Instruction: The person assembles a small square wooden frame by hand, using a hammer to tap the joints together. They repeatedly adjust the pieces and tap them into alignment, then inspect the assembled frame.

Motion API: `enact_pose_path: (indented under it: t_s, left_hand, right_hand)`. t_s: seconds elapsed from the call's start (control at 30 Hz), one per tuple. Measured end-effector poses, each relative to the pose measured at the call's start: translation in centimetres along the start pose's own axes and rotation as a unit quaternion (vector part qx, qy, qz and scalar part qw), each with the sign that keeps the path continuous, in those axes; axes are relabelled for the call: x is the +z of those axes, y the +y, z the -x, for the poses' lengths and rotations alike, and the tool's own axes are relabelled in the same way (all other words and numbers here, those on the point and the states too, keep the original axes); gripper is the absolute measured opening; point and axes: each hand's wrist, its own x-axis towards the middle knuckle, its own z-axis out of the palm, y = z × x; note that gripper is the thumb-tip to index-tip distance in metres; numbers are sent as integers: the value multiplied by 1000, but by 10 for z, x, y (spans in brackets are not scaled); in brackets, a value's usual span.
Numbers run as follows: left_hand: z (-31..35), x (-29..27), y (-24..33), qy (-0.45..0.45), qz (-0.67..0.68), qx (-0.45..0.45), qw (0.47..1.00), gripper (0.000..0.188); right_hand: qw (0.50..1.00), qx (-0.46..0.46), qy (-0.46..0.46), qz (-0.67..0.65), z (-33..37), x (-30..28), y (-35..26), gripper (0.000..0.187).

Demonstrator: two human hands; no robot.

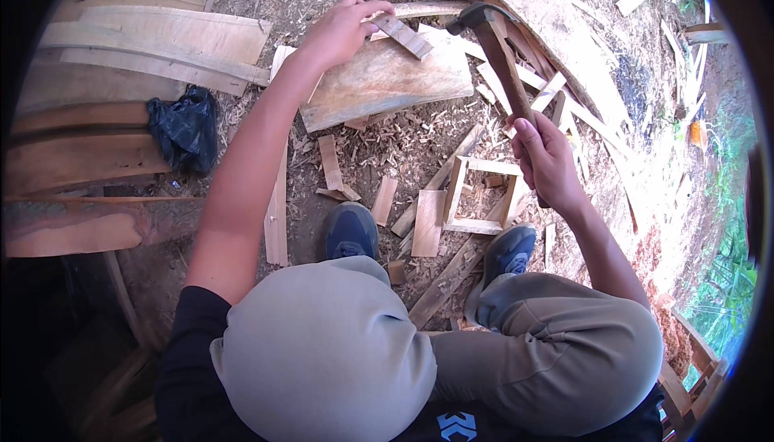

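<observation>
Wooden slat (401,34) under left hand (339,33); right hand (548,160) gripping hammer (500,55).

Black short sleeves (189,337), grey-khaki trousers (322,345), dark blue shoes (351,231), bare forearms

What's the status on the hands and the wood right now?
Left hand pins a small slat on the board. Right hand grips the hammer, raised above the board. Nothing between hammer and slat.
</observation>
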Motion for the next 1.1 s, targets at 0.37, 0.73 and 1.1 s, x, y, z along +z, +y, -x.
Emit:
enact_pose_path:
  t_s: [0.37,0.73,1.1]
  left_hand:
    - [31,45,43,286,141,-31,947,44]
    - [31,73,60,247,56,-85,964,59]
    - [42,79,36,302,76,51,949,33]
  right_hand:
    - [1000,2,3,-14,-2,0,7,30]
    - [1000,17,-8,19,4,-1,-6,31]
    - [945,-148,26,290,-26,-14,-27,27]
